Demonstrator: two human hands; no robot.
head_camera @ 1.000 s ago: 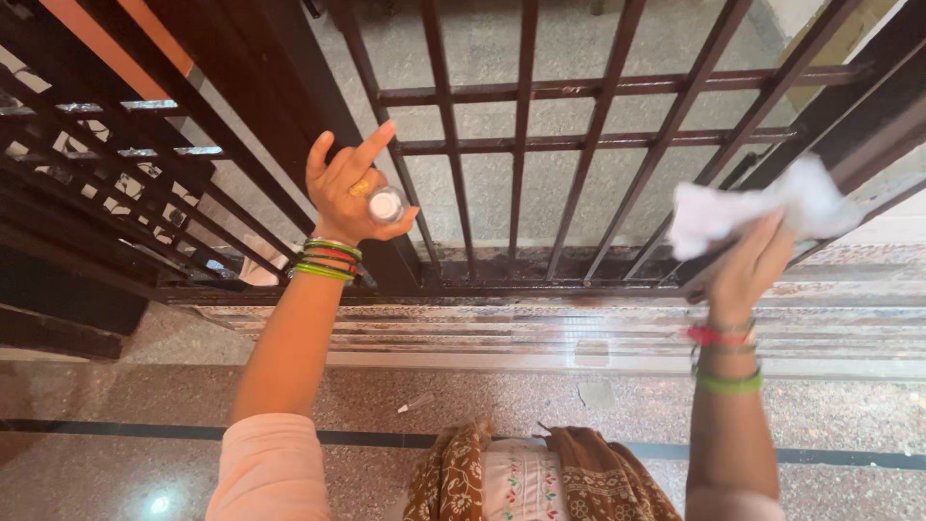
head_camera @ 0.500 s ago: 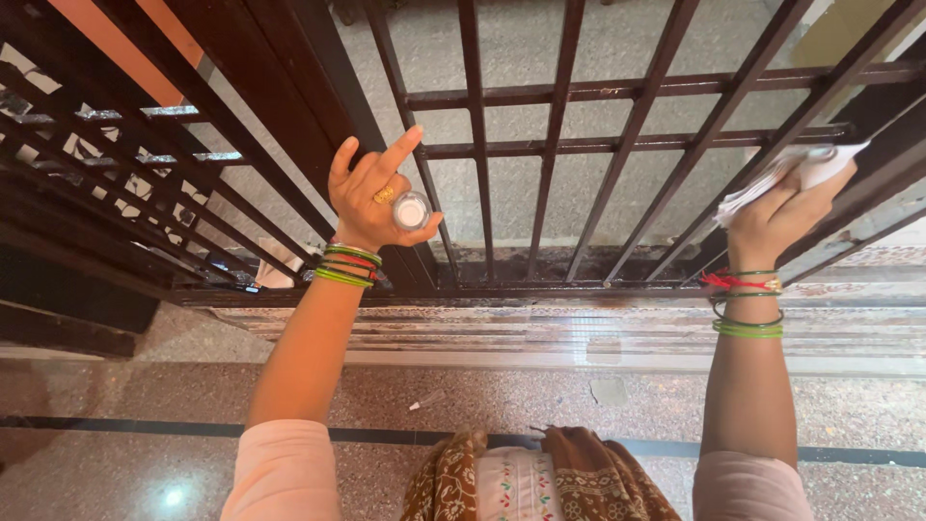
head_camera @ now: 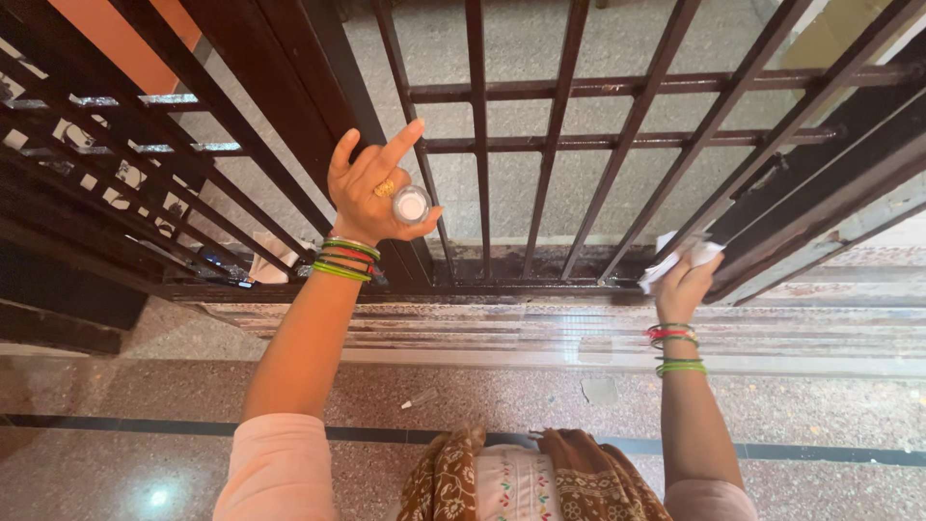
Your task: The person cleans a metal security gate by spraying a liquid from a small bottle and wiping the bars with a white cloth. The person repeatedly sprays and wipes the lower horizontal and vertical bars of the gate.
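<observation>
Head view, looking down along both bare forearms toward a dark brown metal gate (head_camera: 540, 145) of vertical bars and two horizontal rails. Left hand (head_camera: 371, 188) raised before the gate's thick post, thumb and lower fingers pinched round a small round white-topped container (head_camera: 411, 205), index finger stretched upward, gold ring on one finger; no label legible on the container. Green and red bangles (head_camera: 342, 259) stacked at the left wrist. Right hand (head_camera: 687, 280) lower and to the right, closed round a crumpled white cloth (head_camera: 683, 256) pressed against the foot of a slanting bar, just above the gate's bottom rail. Second set of green and red bangles (head_camera: 675, 347) on the right wrist. Speckled stone floor (head_camera: 145, 396) with a dark inlaid stripe below; pale threshold step beneath the gate. Pink sleeves and a brown patterned scarf (head_camera: 588, 478) at the lower edge.
</observation>
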